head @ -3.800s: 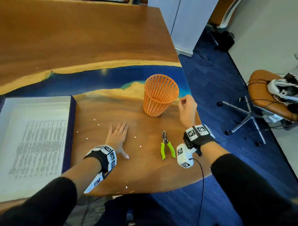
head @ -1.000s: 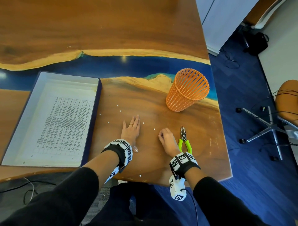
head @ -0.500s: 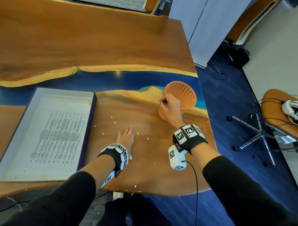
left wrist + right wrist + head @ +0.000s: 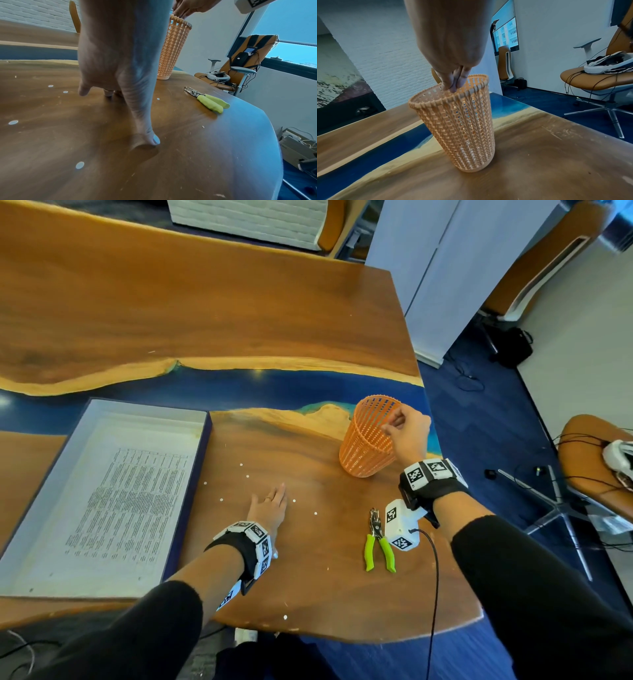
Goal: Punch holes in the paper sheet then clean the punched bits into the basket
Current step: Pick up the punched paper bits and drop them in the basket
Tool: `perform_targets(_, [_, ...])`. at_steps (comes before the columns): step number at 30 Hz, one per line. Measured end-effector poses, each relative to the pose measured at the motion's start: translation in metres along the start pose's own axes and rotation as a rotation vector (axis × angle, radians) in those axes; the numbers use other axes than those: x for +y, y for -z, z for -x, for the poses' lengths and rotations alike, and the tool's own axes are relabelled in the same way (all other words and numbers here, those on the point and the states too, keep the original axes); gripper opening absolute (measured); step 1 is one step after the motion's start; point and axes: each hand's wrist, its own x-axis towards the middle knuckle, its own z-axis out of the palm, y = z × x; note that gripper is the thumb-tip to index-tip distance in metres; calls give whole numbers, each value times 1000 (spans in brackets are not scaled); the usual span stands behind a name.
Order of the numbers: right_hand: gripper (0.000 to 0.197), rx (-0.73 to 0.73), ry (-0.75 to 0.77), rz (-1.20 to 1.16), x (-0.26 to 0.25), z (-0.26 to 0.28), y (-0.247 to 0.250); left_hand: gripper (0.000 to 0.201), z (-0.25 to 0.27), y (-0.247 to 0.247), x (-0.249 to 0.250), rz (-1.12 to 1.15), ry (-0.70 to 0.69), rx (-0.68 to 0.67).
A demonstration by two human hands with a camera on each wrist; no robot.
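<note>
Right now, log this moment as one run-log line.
phase: clearing bits | right hand: fingertips pinched together over basket rim | left hand: flat on table | paper bits: several on table | punch: idle

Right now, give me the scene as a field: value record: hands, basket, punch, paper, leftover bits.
left hand: flat on the wooden table, fingers straight, holding nothing
right hand: over the rim of the orange mesh basket, fingertips pinched together; any bit between them is too small to see
basket: upright on the table
green-handled hole punch: lying on the table, untouched
printed paper sheet: inside the shallow white box
white punched bits: several scattered on the table around the left hand
</note>
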Motion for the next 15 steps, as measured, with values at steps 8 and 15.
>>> perform_targets(8, [14, 51, 187, -28, -12, 12, -6, 136, 0, -6, 0, -27, -4, 43])
perform_targets(15, [11, -28, 405, -70, -35, 56, -46, 133, -1, -10, 1, -29, 10, 98])
